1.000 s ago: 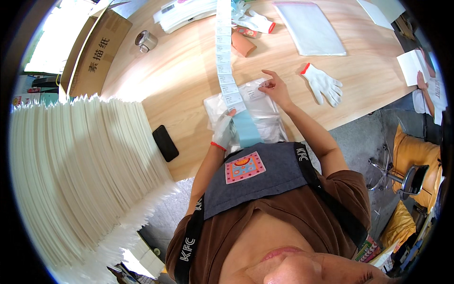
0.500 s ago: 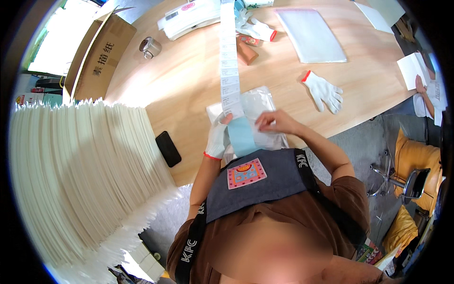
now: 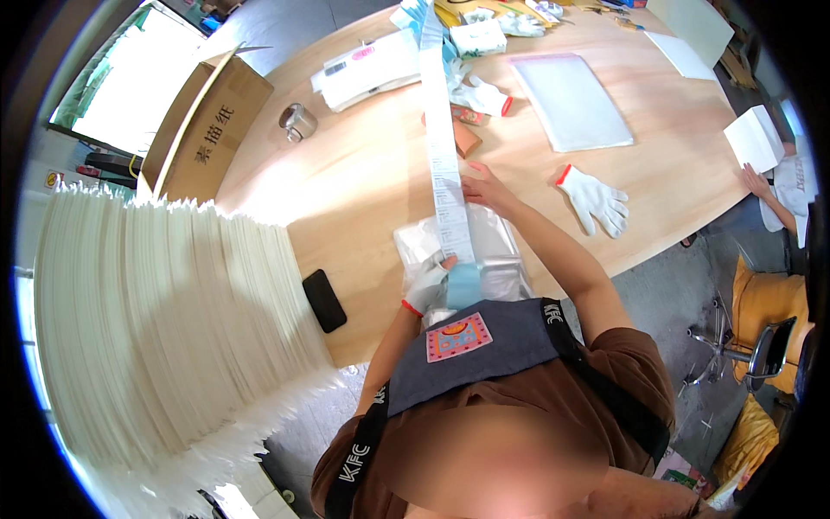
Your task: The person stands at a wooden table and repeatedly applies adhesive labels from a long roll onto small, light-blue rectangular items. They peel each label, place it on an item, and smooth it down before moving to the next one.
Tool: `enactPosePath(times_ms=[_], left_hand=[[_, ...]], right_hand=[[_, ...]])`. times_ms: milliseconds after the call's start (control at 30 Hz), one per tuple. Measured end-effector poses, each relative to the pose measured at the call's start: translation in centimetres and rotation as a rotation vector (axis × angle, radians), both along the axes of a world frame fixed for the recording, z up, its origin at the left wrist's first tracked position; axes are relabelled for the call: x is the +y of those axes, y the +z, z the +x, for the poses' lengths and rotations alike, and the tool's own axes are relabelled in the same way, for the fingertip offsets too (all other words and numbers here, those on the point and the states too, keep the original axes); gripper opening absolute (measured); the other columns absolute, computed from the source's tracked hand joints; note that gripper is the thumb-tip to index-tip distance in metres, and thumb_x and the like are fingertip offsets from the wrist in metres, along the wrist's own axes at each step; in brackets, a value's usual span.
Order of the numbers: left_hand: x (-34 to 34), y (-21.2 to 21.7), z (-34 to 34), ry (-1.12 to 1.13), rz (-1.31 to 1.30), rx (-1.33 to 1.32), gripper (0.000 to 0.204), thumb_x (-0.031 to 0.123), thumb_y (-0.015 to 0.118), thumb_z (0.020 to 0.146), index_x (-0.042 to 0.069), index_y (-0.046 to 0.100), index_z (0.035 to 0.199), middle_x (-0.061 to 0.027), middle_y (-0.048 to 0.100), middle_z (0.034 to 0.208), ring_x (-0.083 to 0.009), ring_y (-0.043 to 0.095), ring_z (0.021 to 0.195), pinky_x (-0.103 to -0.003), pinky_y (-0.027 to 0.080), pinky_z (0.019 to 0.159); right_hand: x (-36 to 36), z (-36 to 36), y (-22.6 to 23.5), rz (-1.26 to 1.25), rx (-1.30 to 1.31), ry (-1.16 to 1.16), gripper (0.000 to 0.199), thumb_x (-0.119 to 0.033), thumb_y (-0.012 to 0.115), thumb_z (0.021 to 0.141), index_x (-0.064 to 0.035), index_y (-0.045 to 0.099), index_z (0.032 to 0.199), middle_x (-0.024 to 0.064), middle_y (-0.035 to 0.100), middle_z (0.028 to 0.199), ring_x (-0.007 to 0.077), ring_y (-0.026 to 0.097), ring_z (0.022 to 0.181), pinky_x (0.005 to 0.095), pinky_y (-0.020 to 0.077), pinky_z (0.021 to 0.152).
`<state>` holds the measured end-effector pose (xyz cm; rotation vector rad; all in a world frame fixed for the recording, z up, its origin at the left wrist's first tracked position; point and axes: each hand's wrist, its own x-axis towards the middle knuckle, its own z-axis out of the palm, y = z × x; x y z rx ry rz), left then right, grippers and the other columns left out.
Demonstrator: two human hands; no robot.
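Note:
A long strip of white printed labels [image 3: 447, 177] runs from the far side of the table toward me, with its pale blue backing [image 3: 464, 285] showing at the near end. My left hand [image 3: 430, 284], in a white glove with a red cuff, is closed on the strip near that end, thumb on top. Beneath lie clear plastic bags [image 3: 501, 251] on the table's near edge. My bare right hand [image 3: 489, 190] reaches past the bags, fingers apart at the strip's right edge. Whether the fingertips touch the strip, I cannot tell.
A tall stack of white paper [image 3: 173, 320] fills the left side, a black phone [image 3: 324, 300] beside it. A cardboard box [image 3: 207, 130], metal cup [image 3: 298, 122], loose glove [image 3: 595, 201] and plastic sleeves [image 3: 575, 102] lie around. Another person's hand [image 3: 757, 182] is far right.
My right hand has moved forward from above the bags to alongside the strip. My left hand still grips the strip, and less blue backing shows. The whole view has shifted.

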<state>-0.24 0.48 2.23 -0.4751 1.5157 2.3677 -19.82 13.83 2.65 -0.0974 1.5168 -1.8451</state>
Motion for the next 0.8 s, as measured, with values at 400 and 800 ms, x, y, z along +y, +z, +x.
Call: enactPosePath(times_ms=[400,800], left_hand=[[0.6,-2.8,1.1,0.261,-0.146,-0.041,0.013,0.019,0.057,0.086,0.006,0.055,0.086,0.0019,0.053,0.072,-0.0054,0.046,0.056,-0.021,0.041,0.049],[1.3,-0.8,0.6,0.286,-0.013,-0.041,0.031,0.009,0.057,0.084,0.002,0.050,0.113,-0.0058,0.061,0.095,-0.0131,0.061,0.071,-0.026,0.053,0.055]], right_hand=[[-5.9,6.2,12.7,-0.060,0.786,0.435,0.054,-0.009,0.059,0.079,-0.0129,0.040,0.129,0.0105,0.053,0.118,0.0209,0.055,0.095,0.0322,0.0436,0.081],[3.7,7.6,3.1,0.227,0.999,0.344,0.038,-0.017,0.062,0.078,-0.0135,0.057,0.115,0.0123,0.057,0.098,0.0247,0.052,0.091,0.0340,0.0407,0.082]])
